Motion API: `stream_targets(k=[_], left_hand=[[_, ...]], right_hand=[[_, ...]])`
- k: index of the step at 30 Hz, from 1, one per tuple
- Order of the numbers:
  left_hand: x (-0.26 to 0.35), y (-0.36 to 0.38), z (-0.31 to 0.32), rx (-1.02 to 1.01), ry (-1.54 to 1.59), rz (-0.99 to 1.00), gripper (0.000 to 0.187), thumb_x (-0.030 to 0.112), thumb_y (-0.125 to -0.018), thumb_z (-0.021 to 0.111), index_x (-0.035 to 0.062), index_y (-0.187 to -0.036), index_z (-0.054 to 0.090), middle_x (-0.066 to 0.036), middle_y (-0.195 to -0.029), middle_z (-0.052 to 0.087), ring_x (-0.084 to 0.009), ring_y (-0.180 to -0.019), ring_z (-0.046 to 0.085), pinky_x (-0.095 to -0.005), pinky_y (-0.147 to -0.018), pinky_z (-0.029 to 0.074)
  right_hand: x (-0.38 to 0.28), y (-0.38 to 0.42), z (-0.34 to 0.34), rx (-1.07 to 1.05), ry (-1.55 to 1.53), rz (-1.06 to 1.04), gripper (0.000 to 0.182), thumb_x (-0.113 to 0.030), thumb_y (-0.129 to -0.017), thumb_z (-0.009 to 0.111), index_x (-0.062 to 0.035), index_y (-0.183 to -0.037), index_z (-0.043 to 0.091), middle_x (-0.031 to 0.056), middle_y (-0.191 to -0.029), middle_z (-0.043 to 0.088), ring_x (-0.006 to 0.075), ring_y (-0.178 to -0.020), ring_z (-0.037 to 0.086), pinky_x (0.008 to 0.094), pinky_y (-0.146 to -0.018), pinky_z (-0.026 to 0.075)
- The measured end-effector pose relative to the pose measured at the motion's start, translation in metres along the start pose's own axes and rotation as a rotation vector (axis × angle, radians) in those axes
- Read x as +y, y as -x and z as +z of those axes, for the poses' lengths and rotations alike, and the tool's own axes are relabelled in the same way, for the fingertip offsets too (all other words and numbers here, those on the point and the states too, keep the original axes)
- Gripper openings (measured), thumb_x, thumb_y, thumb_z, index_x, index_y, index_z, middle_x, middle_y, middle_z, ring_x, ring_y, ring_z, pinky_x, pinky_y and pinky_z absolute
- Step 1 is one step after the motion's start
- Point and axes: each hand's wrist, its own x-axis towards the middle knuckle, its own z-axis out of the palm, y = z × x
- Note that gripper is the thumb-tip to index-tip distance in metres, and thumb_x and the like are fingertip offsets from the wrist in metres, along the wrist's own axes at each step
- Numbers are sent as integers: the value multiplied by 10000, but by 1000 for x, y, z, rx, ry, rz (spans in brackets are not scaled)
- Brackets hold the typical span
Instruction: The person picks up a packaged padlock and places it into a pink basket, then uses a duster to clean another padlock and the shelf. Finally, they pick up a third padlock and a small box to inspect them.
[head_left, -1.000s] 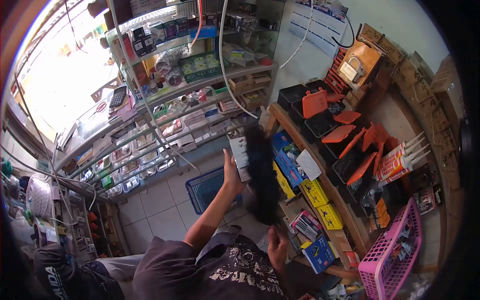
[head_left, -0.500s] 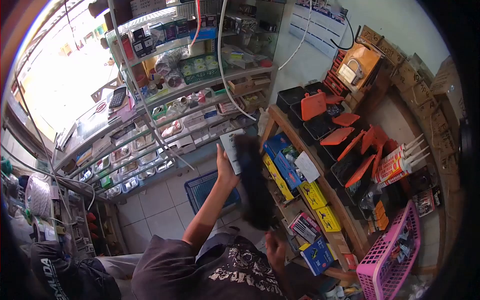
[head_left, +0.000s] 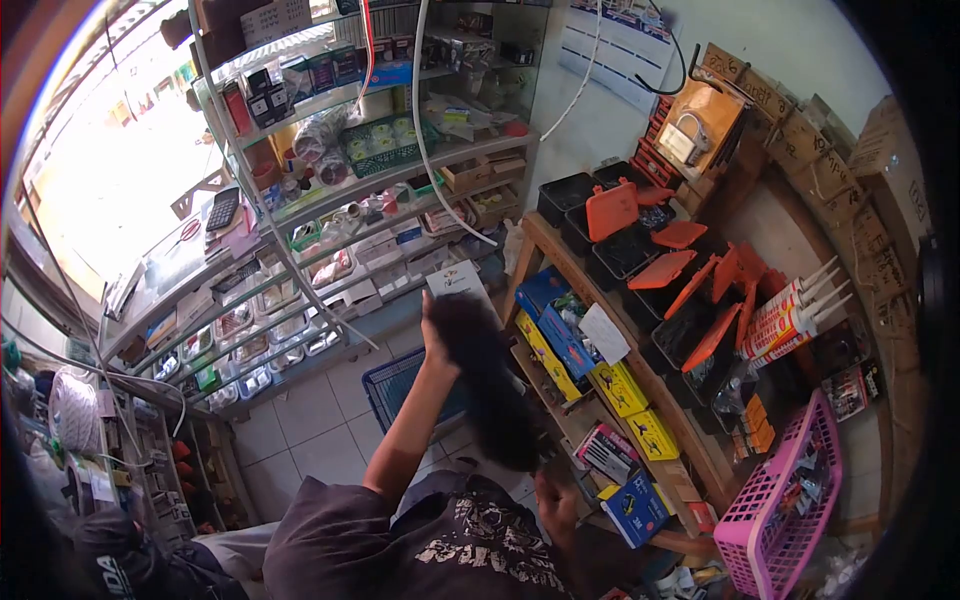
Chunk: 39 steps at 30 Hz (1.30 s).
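Observation:
My left hand [head_left: 437, 338] grips a white box [head_left: 457, 277] with small dark print, held up in front of the shelves. A dark fluffy duster [head_left: 490, 390], blurred by motion, crosses in front of the box and hides its lower part. The duster's lower end comes down to my right hand [head_left: 555, 497], whose fingers are curled round its handle; most of the handle is hidden. Below the box, a blue basket [head_left: 385, 385] sits on the tiled floor.
A glass display case [head_left: 370, 200] with packaged goods stands ahead. To the right, a wooden shelf holds black bins with orange lids [head_left: 665, 270] and yellow boxes [head_left: 652, 437]. A pink basket [head_left: 735, 535] is at lower right. White cables [head_left: 420, 110] hang down in front.
The duster has swept leftward, its top now over the lower part of the box. My left hand and the box have shifted slightly left in view; the whole view has turned a little.

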Motion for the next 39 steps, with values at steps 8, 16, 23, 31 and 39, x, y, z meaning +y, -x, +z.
stream_targets(k=[8,16,23,31,39], left_hand=[[-7,-2,27,19,-82,-15,679,580,-967,278,49,-1362,429,-159,-1307,528,-307,-1199,514,-441,-1057,385],[-33,-6,8,292,-175,194,575,478,-985,313,52,-1348,443,-146,-1310,531,-301,-1199,523,-437,-1052,392],[-36,0,60,166,-52,-26,577,516,-983,301,67,-1286,498,-122,-1238,566,-286,-1148,548,-439,-1003,432],[-62,2,74,453,-199,-113,516,449,-987,383,46,-1292,482,-105,-1169,585,-276,-1099,565,-406,-994,435],[-87,-6,67,393,-267,-191,627,549,-970,290,46,-1298,473,-158,-1203,571,-338,-1134,540,-472,-1036,401]], right_hand=[[14,-1,-7,44,108,-71,322,-265,-972,548,5,-811,613,-48,-618,404,53,-588,356,270,-516,303],[-26,-27,6,115,141,-146,312,-284,-953,583,9,-1001,680,41,-780,667,84,-697,572,268,-596,435],[-19,-36,16,190,-25,-107,272,-277,-952,579,-17,-955,658,-38,-693,539,34,-607,443,210,-535,351],[-28,-40,19,225,8,-115,296,-270,-951,590,-4,-1046,680,29,-815,675,47,-708,556,233,-618,432],[-30,-35,20,407,74,-198,298,-318,-930,613,-35,-963,698,59,-651,606,85,-568,522,274,-520,397]])
